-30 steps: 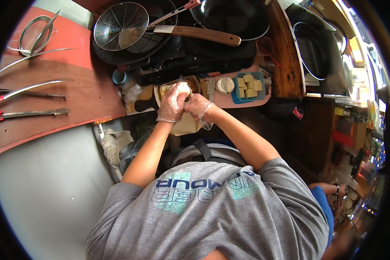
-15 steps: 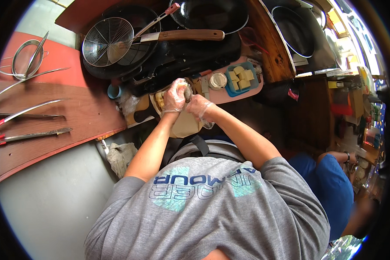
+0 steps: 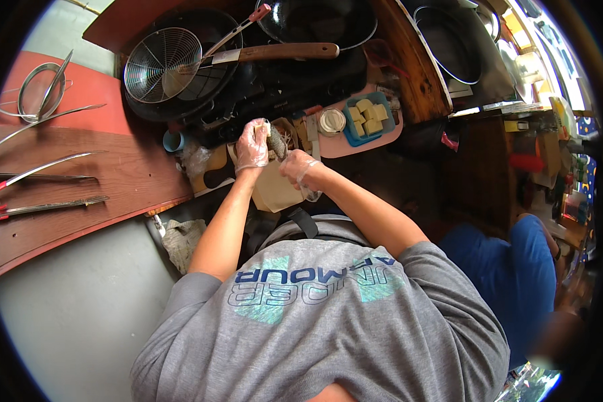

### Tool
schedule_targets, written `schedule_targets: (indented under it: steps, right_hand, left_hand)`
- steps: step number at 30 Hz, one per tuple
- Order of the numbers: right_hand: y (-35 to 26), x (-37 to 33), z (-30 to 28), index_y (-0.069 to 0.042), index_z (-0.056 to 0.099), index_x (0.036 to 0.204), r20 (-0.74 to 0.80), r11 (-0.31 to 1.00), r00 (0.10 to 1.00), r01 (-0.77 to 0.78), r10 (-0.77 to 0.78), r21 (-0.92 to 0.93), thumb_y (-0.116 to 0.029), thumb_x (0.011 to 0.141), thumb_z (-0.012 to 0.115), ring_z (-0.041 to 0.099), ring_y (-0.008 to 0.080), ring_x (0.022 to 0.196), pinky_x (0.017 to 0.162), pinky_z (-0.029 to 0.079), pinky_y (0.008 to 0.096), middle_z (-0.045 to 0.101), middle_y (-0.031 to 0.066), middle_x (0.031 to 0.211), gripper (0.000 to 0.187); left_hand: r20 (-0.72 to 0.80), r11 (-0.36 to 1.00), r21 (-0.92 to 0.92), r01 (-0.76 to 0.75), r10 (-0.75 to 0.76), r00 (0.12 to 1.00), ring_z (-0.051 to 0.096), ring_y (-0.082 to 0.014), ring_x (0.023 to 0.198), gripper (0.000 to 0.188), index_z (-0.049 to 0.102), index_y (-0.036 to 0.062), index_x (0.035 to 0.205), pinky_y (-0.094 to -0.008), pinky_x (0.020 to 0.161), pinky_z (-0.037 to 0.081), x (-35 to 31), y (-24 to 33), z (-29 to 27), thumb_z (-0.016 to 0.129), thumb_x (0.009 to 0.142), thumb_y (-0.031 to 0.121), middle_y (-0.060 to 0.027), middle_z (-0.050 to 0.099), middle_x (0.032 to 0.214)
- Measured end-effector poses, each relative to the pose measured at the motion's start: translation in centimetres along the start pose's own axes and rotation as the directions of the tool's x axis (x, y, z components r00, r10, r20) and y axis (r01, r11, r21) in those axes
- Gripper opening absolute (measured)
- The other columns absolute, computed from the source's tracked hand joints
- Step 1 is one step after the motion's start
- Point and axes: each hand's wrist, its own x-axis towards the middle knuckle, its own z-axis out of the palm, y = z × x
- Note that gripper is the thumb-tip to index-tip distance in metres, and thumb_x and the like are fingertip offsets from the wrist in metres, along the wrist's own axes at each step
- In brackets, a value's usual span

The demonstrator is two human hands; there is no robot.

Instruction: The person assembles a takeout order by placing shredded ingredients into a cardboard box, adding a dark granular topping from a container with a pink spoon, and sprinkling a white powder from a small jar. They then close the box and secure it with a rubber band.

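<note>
Both my hands wear thin clear gloves and meet low over the counter. My left hand (image 3: 251,147) is closed round a pale yellow block (image 3: 267,128), mostly hidden by the fingers. Against the block leans a grey, rough-textured, curved grater (image 3: 277,143), its lower end in my closed right hand (image 3: 297,166). Below the hands lies a pale container (image 3: 275,191), its inside largely covered by them. To the right, similar pale yellow blocks (image 3: 374,125) sit in a blue tray (image 3: 360,143), beside a round white-lidded jar (image 3: 331,122).
Beyond the hands, a black stove carries a wok with a wire skimmer (image 3: 164,65) and a wooden-handled tool (image 3: 281,53). Tongs (image 3: 47,208) and a strainer (image 3: 40,90) lie on the red-brown board at left. Another person in blue (image 3: 509,281) is at right.
My left hand has drawn a little left, apart from the right, so more of the grater shows between them. The person in blue has shifted.
</note>
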Motion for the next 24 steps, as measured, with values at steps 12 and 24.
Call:
schedule_targets:
  steps: [12, 24]
  right_hand:
    - [-3.5, -0.3, -2.2, -0.005, 0.064, 0.076, 0.221, 0.151, 0.914, -0.285, 0.34, 0.947, -0.001, 0.087, 0.068, 0.043, 0.0116, 0.048, 0.042, 0.029, 0.0306, 0.049, -0.0016, 0.062, 0.012]
    - [0.5, 0.8, 1.2, -0.008, 0.07, 0.089, 0.07, 0.982, 0.985, 0.165, -0.159, -0.095, -0.008, 0.086, 0.069, 0.065, 0.0151, 0.067, 0.056, 0.049, 0.0319, 0.064, 0.0005, 0.075, 0.003]
  left_hand:
    - [-0.039, 1.0, -0.003, -0.003, 0.003, 0.999, 0.074, -0.0216, 0.102, 0.032, 0.07, 0.0057, 0.129, -0.0341, 0.091, 0.057, -3.7, 0.6, 0.2, 0.073, 0.098, 0.014, -0.0127, 0.078, 0.115]
    - [-0.197, 0.996, -0.035, 0.081, -0.086, 0.977, 0.075, -0.0258, 0.101, 0.029, 0.07, 0.0039, 0.125, -0.0373, 0.094, 0.056, -0.4, -2.2, -1.5, 0.067, 0.104, 0.023, -0.0153, 0.079, 0.11]
